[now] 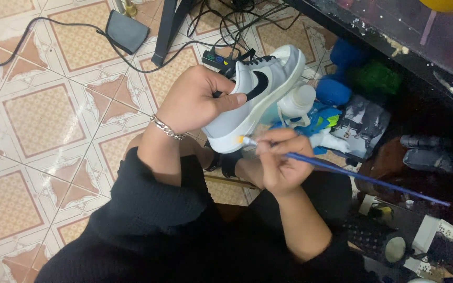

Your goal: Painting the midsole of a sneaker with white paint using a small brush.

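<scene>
Two hands on the job here. Nearest, the right hand (283, 165) is pinched shut around a long thin blue-handled paintbrush (352, 175), bristle tip loaded with yellowish paint and touching the heel end of the sole. The left hand (195, 99), silver chain bracelet (168, 128) on the wrist, is clamped around a light grey low-top sneaker with a black side stripe and black laces (258, 94), held up in the air over the lap, toe pointing away.

Progress-wise I'd guess it's early: the brush sits at the back edge of the off-white sole and I can't spot any obviously painted stretch, so most of the shoe looks left to do.

Count: one sneaker, one brush, one bracelet. Just beyond the shoe, one white plastic bottle (297, 100) beside a pile of blue rags (315, 123). Further out on the patterned tile floor (43, 115), one grey pouch (127, 31) and a tangle of black cables (221, 23).
</scene>
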